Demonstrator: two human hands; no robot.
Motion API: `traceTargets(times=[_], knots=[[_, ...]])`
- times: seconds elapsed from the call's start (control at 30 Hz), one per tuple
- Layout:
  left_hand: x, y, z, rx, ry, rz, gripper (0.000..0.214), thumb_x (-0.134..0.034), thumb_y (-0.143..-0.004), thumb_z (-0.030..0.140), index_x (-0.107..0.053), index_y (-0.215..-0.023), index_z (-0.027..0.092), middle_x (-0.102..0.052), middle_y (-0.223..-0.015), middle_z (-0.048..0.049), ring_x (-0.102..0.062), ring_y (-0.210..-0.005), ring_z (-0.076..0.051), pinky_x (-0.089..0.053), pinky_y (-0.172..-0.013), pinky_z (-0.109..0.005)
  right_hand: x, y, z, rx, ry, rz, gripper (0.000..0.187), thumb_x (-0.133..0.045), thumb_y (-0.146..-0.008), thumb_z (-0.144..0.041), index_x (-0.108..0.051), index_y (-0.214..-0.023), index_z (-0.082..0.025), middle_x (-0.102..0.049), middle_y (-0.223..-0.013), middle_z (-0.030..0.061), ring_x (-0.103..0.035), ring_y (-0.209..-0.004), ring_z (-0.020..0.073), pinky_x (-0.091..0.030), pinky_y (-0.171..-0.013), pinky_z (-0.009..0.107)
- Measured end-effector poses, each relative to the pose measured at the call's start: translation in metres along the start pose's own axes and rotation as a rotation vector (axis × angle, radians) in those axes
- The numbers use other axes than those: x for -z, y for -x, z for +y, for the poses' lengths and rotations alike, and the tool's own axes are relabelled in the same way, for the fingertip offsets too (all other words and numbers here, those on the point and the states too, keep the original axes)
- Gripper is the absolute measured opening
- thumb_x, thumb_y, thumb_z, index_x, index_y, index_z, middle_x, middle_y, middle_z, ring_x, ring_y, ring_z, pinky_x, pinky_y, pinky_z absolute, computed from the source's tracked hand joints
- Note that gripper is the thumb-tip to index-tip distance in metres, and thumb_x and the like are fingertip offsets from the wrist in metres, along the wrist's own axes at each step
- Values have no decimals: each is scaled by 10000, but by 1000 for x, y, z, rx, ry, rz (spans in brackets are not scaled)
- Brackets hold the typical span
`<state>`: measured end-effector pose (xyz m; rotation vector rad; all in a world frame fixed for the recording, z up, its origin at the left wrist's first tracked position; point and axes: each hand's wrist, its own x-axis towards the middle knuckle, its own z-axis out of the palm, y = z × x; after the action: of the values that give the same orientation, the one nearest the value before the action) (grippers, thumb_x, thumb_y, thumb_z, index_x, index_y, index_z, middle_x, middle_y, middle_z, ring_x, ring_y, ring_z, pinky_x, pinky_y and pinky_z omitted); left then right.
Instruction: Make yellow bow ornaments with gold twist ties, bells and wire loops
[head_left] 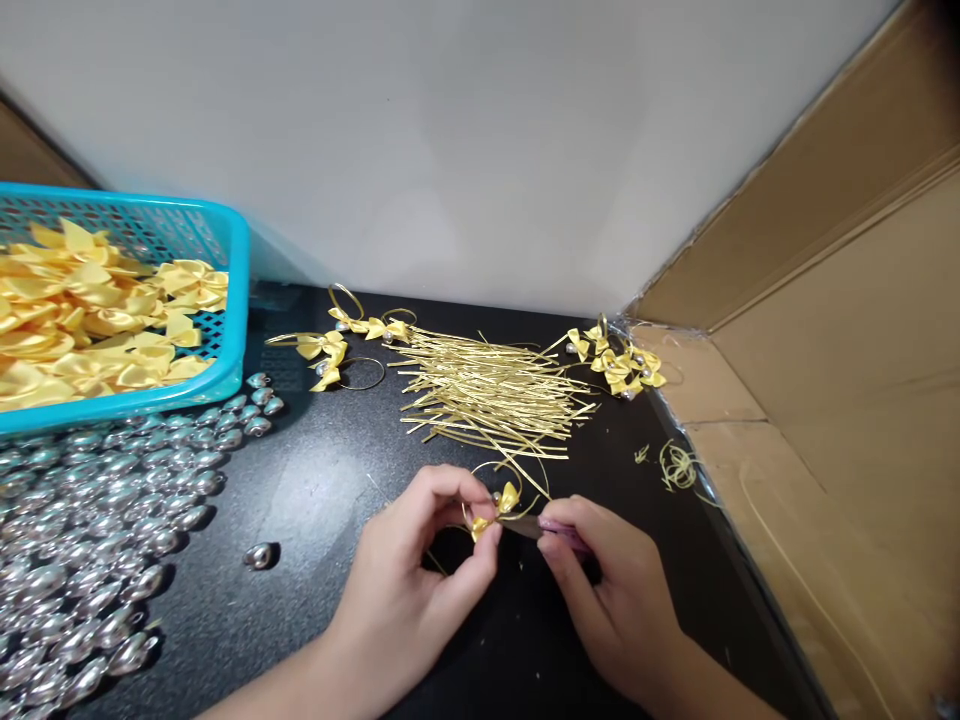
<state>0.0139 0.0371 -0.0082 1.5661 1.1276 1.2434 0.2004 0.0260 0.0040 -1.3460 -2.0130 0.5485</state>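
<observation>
My left hand (420, 575) pinches a yellow satin bow (508, 497) between thumb and fingertips. A small silver bead sits at its middle, and a thin gold cord loop (487, 466) rises behind it. My right hand (604, 580) is closed round small thread snips (562, 532) with a purple handle. Their metal blade points left and meets the underside of the bow near my left fingertips. Whether the blades touch a thread, I cannot tell. Just beyond both hands lies a pile of cut gold cords (495, 390).
A turquoise basket (238, 300) of yellow bows stands at left. Many silver beads (97, 540) spread before it, with one loose bead (259, 556) apart. Looped bows (322, 348) and more bows (619, 368) flank the cords. Tangled thread (677, 466) lies near the cardboard wall (847, 330).
</observation>
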Motion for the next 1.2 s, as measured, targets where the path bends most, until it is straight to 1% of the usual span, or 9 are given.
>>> traceTargets(times=[0.33, 0.5, 0.63, 0.7, 0.77, 0.9, 1.0, 1.1, 1.2], knots=[[-1, -1, -1, 16, 9, -12, 312, -597, -794, 15, -511, -945, 275, -618, -808, 65, -632, -715, -67, -526, -676, -130, 1, -3, -3, 5, 1, 50, 114, -499, -899, -193, -571, -811, -191, -583, -647, -15, -558, -555, 109, -423, -522, 201], [1, -3, -1, 4, 31, -6, 311, -576, -804, 12, -506, -957, 273, -603, -814, 47, -629, -737, -88, -535, -682, -159, 9, -6, 11, -125, -7, 163, 124, -466, -924, -253, -577, -947, -204, -646, -710, -5, -632, -595, 124, -493, -538, 194], [1, -3, -2, -9, 92, 35, 349, -584, -808, 28, -488, -1025, 283, -520, -1100, -18, -620, -810, -112, -555, -683, -212, 9, -11, 39, -223, 95, 171, 164, -543, -897, -299, -562, -1019, -191, -691, -914, 70, -688, -829, 204, -558, -709, 290], [0, -4, -3, -4, 139, 46, 382, -587, -814, 32, -471, -1063, 298, -444, -1232, -36, -621, -772, -96, -564, -674, -232, 9, -16, 50, -180, 113, 143, 120, -544, -905, -288, -570, -973, -191, -666, -894, 71, -666, -811, 206, -555, -720, 316], [1, -4, -2, 22, 167, 36, 398, -593, -820, 36, -471, -1087, 305, -487, -1210, -35, -630, -748, -94, -564, -671, -234, 9, -28, 55, -101, 116, 107, 98, -545, -914, -267, -577, -959, -186, -625, -913, 76, -632, -827, 202, -546, -730, 323], [3, -7, 2, 90, 159, 5, 294, -629, -803, 56, -574, -1013, 254, -658, -891, -7, -655, -805, -137, -558, -717, -228, 2, -69, 57, -14, 208, 17, 52, -587, -897, -217, -614, -923, -181, -575, -961, 80, -565, -904, 216, -516, -790, 350], [6, -11, 9, 139, 172, -20, 119, -632, -796, 94, -660, -810, 209, -687, -829, -14, -655, -789, -140, -547, -718, -228, -9, -95, 60, 9, 234, 3, 55, -654, -852, -226, -658, -887, -184, -608, -915, 73, -542, -918, 251, -477, -828, 412], [8, -15, 13, 320, 277, -30, 26, -677, -778, 166, -683, -766, 188, -725, -848, -32, -666, -772, -147, -542, -687, -230, -14, -101, 56, 12, 239, 34, 102, -667, -838, -241, -689, -919, -183, -630, -956, 93, -534, -963, 286, -435, -868, 485], [10, -18, 14, 477, 381, -9, 106, -729, -758, 220, -677, -845, 190, -748, -868, -26, -669, -754, -129, -531, -687, -215, -5, -91, 37, 40, 188, 80, 210, -641, -853, -248, -671, -1050, -182, -616, -1087, 108, -520, -1055, 280, -421, -916, 479]])
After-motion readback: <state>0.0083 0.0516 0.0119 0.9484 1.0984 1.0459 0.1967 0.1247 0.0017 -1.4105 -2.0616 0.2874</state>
